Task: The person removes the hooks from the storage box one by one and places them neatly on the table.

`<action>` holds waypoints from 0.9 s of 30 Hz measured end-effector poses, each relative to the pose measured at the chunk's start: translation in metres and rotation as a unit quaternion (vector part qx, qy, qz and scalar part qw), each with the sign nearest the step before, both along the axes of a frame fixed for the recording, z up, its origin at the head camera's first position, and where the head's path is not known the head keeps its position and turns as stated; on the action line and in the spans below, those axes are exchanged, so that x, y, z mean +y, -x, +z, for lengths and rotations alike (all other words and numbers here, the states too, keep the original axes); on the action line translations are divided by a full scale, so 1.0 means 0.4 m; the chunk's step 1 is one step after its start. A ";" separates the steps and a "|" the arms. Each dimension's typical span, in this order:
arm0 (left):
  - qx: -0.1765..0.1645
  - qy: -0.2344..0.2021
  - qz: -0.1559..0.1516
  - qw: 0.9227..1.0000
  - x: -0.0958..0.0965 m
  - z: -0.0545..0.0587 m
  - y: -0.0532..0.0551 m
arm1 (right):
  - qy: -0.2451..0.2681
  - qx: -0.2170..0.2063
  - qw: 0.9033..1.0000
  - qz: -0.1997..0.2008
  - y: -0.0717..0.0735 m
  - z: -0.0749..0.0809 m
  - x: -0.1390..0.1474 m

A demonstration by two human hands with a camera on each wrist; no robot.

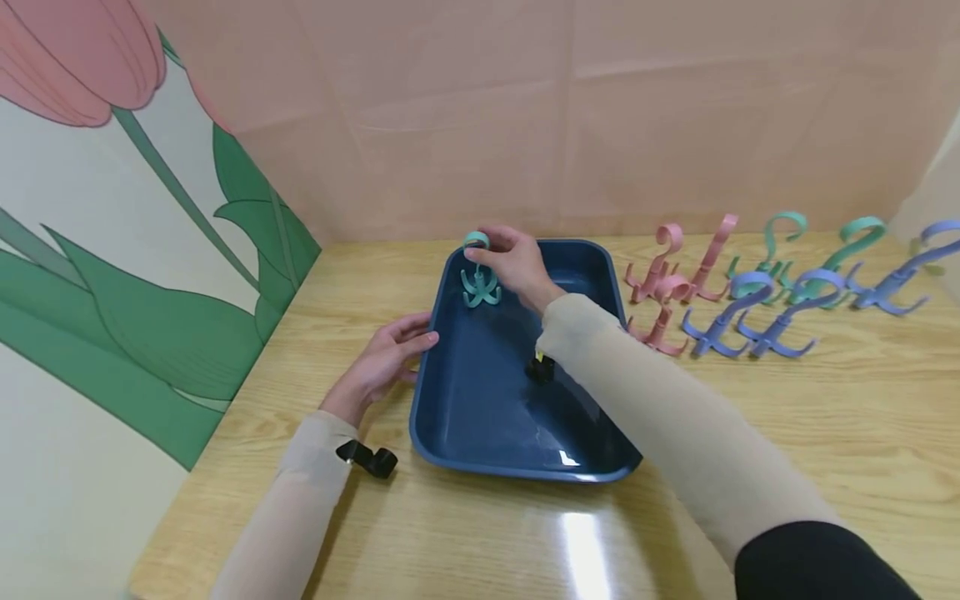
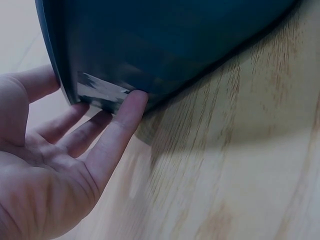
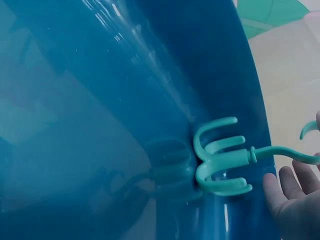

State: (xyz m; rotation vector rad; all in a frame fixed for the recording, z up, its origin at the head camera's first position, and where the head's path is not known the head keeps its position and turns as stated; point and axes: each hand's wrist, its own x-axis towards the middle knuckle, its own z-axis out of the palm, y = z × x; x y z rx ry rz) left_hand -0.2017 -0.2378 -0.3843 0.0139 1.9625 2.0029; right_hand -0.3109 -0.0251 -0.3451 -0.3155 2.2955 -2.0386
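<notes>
A teal four-pronged hook hanger hangs in the far left corner of a dark blue tray, its prongs low. My right hand grips its curved upper hook, which the fingers partly cover. In the right wrist view, the teal hanger's prongs lie close to the tray wall, and only some fingertips show. At the tray's left side, my left hand holds the rim, thumb over the edge. The left wrist view shows its fingers against the tray's outer wall.
Right of the tray, several hook hangers stand on the wooden table: pink ones, teal ones and blue ones. A pinkish sheet covers the back wall. A tulip-patterned panel borders the table's left edge.
</notes>
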 end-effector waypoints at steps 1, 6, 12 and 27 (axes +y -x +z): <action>0.001 0.001 0.000 1.000 0.001 0.000 0.000 | 0.005 -0.005 1.000 -0.004 0.000 -0.003 -0.003; 0.003 0.002 0.001 1.000 0.001 0.000 -0.002 | 0.032 -0.018 0.999 -0.014 -0.010 -0.012 -0.016; 0.004 0.002 0.001 1.000 0.000 0.002 -0.002 | 0.068 -0.020 0.997 -0.019 -0.019 -0.011 -0.022; 0.000 0.007 0.005 1.000 0.001 0.005 -0.003 | 0.083 0.003 0.996 -0.042 -0.028 -0.009 -0.024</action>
